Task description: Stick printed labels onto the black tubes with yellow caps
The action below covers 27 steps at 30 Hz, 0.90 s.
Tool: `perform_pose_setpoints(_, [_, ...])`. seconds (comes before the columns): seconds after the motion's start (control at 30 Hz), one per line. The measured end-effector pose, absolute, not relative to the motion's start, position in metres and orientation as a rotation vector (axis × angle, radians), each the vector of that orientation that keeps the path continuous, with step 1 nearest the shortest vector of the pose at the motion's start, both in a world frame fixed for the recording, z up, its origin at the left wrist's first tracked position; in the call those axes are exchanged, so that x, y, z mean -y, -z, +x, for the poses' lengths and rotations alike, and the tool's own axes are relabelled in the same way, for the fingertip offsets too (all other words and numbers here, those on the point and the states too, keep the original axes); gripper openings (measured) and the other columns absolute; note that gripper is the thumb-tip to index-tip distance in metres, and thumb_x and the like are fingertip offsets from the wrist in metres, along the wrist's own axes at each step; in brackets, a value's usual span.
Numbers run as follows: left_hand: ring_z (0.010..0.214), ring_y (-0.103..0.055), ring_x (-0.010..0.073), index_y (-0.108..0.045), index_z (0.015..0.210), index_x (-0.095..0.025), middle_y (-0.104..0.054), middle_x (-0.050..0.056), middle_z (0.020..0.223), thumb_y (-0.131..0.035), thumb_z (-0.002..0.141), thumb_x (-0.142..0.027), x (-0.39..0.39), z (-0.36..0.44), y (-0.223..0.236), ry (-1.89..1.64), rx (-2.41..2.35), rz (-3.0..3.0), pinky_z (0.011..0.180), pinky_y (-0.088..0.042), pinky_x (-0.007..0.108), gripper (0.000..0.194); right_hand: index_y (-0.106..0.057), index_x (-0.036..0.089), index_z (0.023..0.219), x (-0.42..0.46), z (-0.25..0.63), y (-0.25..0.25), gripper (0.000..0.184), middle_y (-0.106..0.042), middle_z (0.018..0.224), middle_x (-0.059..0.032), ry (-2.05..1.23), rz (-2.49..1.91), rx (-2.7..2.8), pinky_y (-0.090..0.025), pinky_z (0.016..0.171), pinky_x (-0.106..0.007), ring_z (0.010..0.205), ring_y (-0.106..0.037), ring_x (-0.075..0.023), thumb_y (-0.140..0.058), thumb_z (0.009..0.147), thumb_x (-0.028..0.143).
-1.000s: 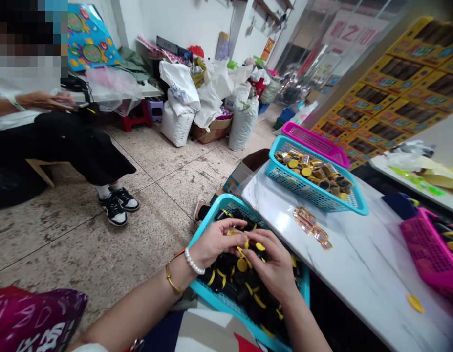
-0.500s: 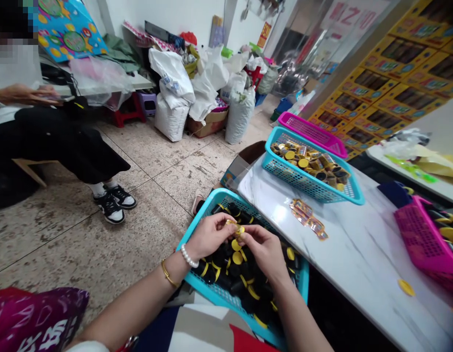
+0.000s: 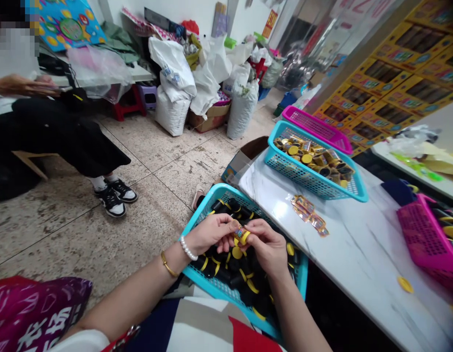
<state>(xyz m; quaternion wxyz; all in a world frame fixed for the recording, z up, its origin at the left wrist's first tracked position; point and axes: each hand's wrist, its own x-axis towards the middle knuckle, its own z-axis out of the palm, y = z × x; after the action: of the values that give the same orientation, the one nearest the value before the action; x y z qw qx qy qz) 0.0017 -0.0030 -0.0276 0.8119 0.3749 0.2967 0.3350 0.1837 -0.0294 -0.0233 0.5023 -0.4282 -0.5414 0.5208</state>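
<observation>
Between both hands is a small canister (image 3: 242, 234) with a yellow cap and a printed wrap around its side. My left hand (image 3: 216, 233) pinches its left end with thumb and fingers. On the right, my right hand (image 3: 269, 247) grips the capped end. Just below the hands, a turquoise basket (image 3: 202, 292) holds many black canisters (image 3: 229, 266) with yellow caps. Flat printed wraps (image 3: 309, 215) lie on the marbled white table (image 3: 343, 264) to the right.
Farther along the table stands another turquoise basket (image 3: 317, 183) with wrapped canisters. A pink basket (image 3: 426, 239) sits at the right, near a loose yellow cap (image 3: 405, 284). Someone in black trousers (image 3: 65, 127) is seated at the left. White sacks (image 3: 174, 110) line the back wall.
The canister has turned so that its printed side and yellow cap now show between my hands. The whole view has shifted slightly.
</observation>
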Motion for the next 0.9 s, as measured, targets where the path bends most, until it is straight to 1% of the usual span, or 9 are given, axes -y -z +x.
perform_pose_setpoints(0.1, [0.045, -0.056, 0.0059, -0.057, 0.084, -0.013, -0.063, -0.001, 0.059, -0.07, 0.074, -0.048, 0.003, 0.002, 0.029, -0.72, -0.593, 0.764, 0.038, -0.041, 0.012, 0.038, -0.072, 0.025, 0.084, 0.031, 0.182, 0.025, 0.009, -0.056, 0.094, -0.0017, -1.267, -0.975, 1.256, -0.057, 0.045, -0.027, 0.058, -0.061, -0.0112, -0.071, 0.076, 0.02])
perform_pose_setpoints(0.27, [0.037, -0.052, 0.0063, -0.055, 0.081, -0.014, -0.064, 0.001, 0.056, -0.066, 0.076, -0.052, 0.003, 0.001, 0.028, -0.658, -0.619, 0.715, 0.032, -0.037, 0.013, 0.04, -0.074, 0.028, 0.092, 0.027, 0.183, 0.022, 0.019, -0.056, 0.099, -0.0041, -1.272, -0.992, 1.42, -0.06, 0.06, -0.031, 0.079, -0.062, -0.0166, -0.073, 0.075, 0.019])
perform_pose_setpoints(0.37, [0.036, -0.053, 0.0066, -0.056, 0.082, -0.015, -0.064, 0.0, 0.055, -0.066, 0.076, -0.052, 0.002, 0.0, 0.028, -0.63, -0.569, 0.711, 0.032, -0.038, 0.013, 0.039, -0.075, 0.028, 0.085, 0.025, 0.185, 0.021, 0.014, -0.054, 0.093, -0.0024, -1.222, -0.981, 1.408, -0.059, 0.056, -0.029, 0.075, -0.062, -0.0154, -0.072, 0.076, 0.018])
perform_pose_setpoints(0.43, [0.034, -0.051, 0.0058, -0.056, 0.079, -0.015, -0.063, -0.001, 0.053, -0.067, 0.075, -0.052, 0.001, 0.0, 0.029, -0.633, -0.608, 0.708, 0.031, -0.037, 0.013, 0.039, -0.073, 0.029, 0.09, 0.027, 0.183, 0.02, 0.015, -0.055, 0.098, -0.0021, -1.241, -1.034, 1.39, -0.059, 0.057, -0.03, 0.07, -0.062, -0.0133, -0.069, 0.078, 0.02])
perform_pose_setpoints(0.57, [0.035, -0.052, 0.0064, -0.055, 0.076, -0.014, -0.062, 0.0, 0.053, -0.065, 0.075, -0.056, 0.002, 0.001, 0.028, -0.665, -0.705, 0.716, 0.03, -0.036, 0.013, 0.043, -0.059, 0.033, 0.122, 0.04, 0.172, 0.014, 0.051, -0.059, 0.112, -0.0045, -1.168, -1.214, 1.522, -0.058, 0.067, -0.03, 0.079, -0.064, -0.0158, -0.073, 0.075, 0.022])
perform_pose_setpoints(0.67, [0.04, -0.056, 0.0088, -0.055, 0.084, -0.014, -0.064, 0.002, 0.059, -0.064, 0.077, -0.053, 0.004, 0.002, 0.024, -0.658, -0.706, 0.763, 0.033, -0.042, 0.015, 0.042, -0.063, 0.027, 0.116, 0.04, 0.174, 0.005, 0.038, -0.064, 0.108, -0.0067, -0.941, -1.346, 1.737, -0.056, 0.068, -0.028, 0.087, -0.064, -0.0189, -0.069, 0.078, 0.025])
perform_pose_setpoints(0.73, [0.045, -0.06, 0.0105, -0.053, 0.098, -0.014, -0.067, 0.004, 0.068, -0.063, 0.079, -0.051, 0.005, 0.003, 0.021, -0.698, -0.751, 0.763, 0.036, -0.045, 0.017, 0.042, -0.067, 0.023, 0.109, 0.021, 0.192, -0.008, 0.028, -0.068, 0.098, -0.0064, -0.708, -1.445, 1.777, -0.056, 0.068, -0.03, 0.08, -0.065, -0.0178, -0.064, 0.081, 0.029])
perform_pose_setpoints(0.83, [0.051, -0.061, 0.0101, -0.049, 0.109, -0.014, -0.068, 0.006, 0.077, -0.062, 0.083, -0.044, 0.004, 0.001, 0.018, -0.811, -0.869, 0.731, 0.04, -0.045, 0.017, 0.042, -0.067, 0.021, 0.109, -0.033, 0.243, -0.051, 0.032, -0.07, 0.088, -0.0051, -0.164, -1.599, 1.645, -0.054, 0.069, -0.033, 0.07, -0.064, -0.0172, -0.063, 0.081, 0.037])
perform_pose_setpoints(0.9, [0.052, -0.059, 0.0084, -0.052, 0.106, -0.013, -0.067, 0.005, 0.076, -0.062, 0.083, -0.041, 0.002, 0.0, 0.017, -0.864, -0.897, 0.72, 0.042, -0.044, 0.016, 0.037, -0.063, 0.02, 0.117, -0.068, 0.281, -0.088, 0.042, -0.07, 0.094, -0.0067, 0.154, -1.619, 1.559, -0.053, 0.074, -0.036, 0.077, -0.065, -0.0197, -0.062, 0.081, 0.041])
